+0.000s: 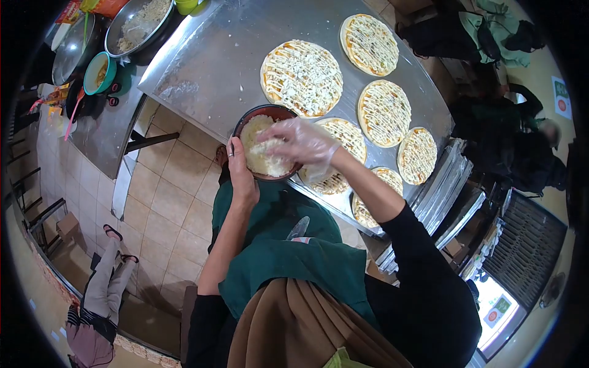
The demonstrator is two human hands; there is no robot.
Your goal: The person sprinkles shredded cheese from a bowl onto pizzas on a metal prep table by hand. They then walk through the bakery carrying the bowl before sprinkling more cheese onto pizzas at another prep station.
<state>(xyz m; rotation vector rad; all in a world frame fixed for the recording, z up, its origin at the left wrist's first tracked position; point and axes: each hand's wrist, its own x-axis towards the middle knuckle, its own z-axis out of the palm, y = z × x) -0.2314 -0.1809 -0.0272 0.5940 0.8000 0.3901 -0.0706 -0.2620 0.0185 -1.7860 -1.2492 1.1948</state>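
In the head view, the bowl [235, 138] is held at the near edge of the steel table [202, 67], right of that table's left corner. The left hand [241, 168] grips its near left side, the upright thumb side against the wall; how the other fingers sit underneath cannot be told. The right hand [297, 142], in a clear plastic glove, reaches over the rim with fingers bent and slightly spread into the white crumbs [261, 161]. It is blurred, so whether it pinches any crumbs cannot be told.

Six pizzas lie on the table, all striped with pale sauce. The crumb-covered pizza [301, 78] is just beyond the bowl, with white bits heaped over its stripes. Another pizza [334, 138] lies at the near edge, partly under the gloved hand. The other pizzas [384, 113] lie towards the far edge and the right end, where wrapped trays [438, 184] are stacked beside the table.

Across a gap of tiled floor [162, 178], the side table [107, 132] carries a teal bowl [100, 73] near its right edge and, farther up, a metal bowl [140, 27] of pale shreds.
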